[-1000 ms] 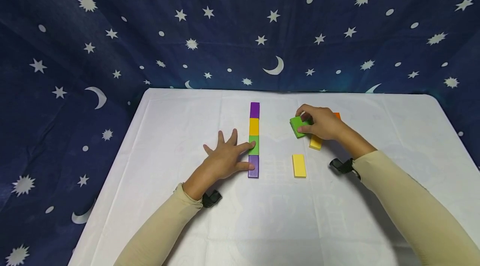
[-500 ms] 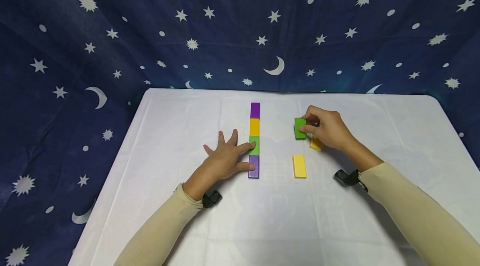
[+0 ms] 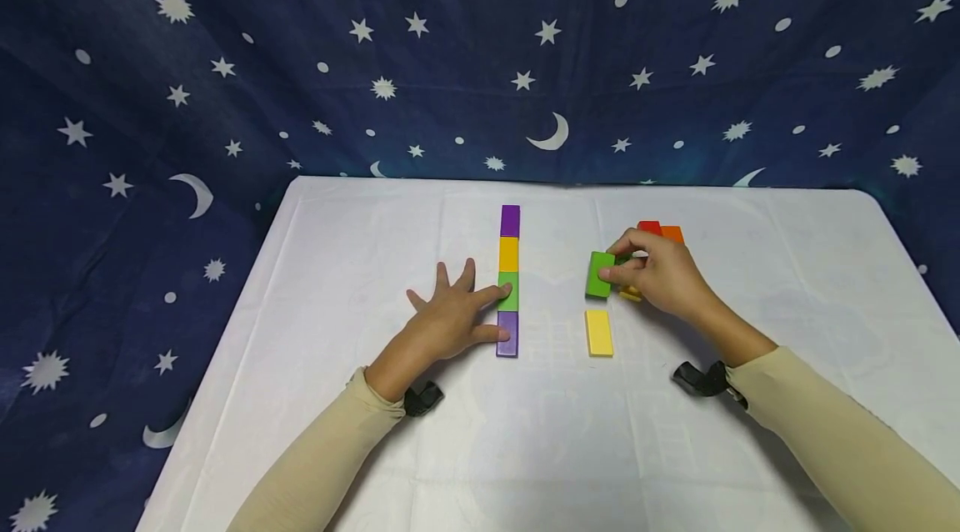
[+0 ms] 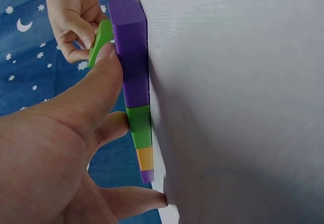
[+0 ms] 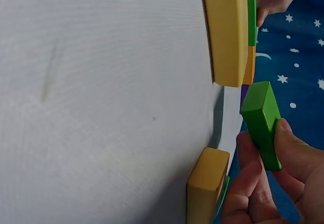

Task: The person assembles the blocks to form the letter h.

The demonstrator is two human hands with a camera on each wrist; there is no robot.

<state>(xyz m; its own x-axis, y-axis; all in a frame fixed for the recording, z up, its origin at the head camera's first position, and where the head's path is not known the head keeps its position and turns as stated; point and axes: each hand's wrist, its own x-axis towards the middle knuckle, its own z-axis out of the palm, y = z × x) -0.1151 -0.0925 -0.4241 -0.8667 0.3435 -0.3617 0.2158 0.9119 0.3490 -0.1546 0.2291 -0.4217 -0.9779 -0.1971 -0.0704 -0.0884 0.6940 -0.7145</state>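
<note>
My right hand [image 3: 660,269] pinches a green block [image 3: 599,273] between thumb and fingers. In the right wrist view that green block [image 5: 262,125] is tilted and raised off the table. My left hand [image 3: 446,319] has its fingers spread beside a straight row of end-to-end blocks. Its thumb touches the near purple block [image 3: 507,344], and a finger touches the row's green block [image 3: 507,303]. Farther along come an orange-yellow block [image 3: 508,253] and a darker purple block [image 3: 510,221]. A pale yellow block [image 3: 598,333] lies just nearer than the held one.
Past my right hand lie a red block [image 3: 648,226] and an orange block [image 3: 673,233]. A yellow block [image 3: 631,295] and another green piece are partly hidden under that hand. The white-covered table [image 3: 555,440] ends at a dark blue star-patterned cloth [image 3: 420,115].
My right hand has drawn the green block toward the near side and turned it in line with the row. The red and orange blocks now show. My left hand stays put.
</note>
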